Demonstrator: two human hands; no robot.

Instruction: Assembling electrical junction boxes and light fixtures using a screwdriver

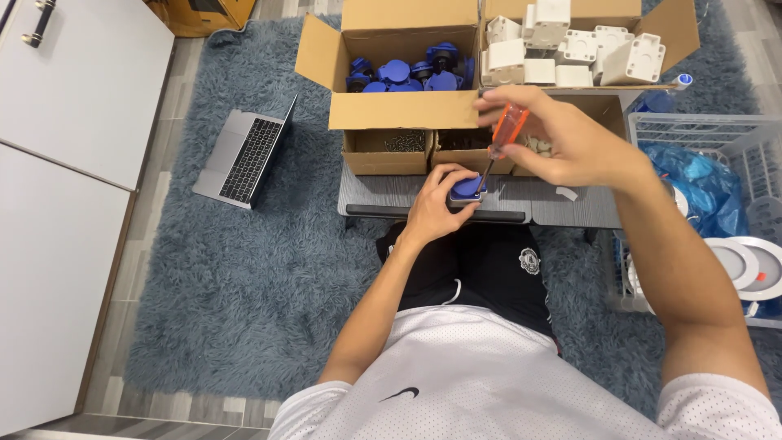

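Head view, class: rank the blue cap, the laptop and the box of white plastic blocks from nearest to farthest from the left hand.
1. Blue cap, under the left hand.
2. Box of white plastic blocks, up right.
3. Laptop, far left on the rug.

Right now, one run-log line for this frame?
left hand: steadies blue part on grey board | right hand: holds orange-handled screwdriver, tip down at part | behind: box of blue parts

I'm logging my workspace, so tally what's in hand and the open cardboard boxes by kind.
Orange-handled screwdriver, in right hand: 1
Blue round plastic part, under left hand: 1
Large open cardboard boxes: 2
Small open cardboard boxes: 3
Total: 7
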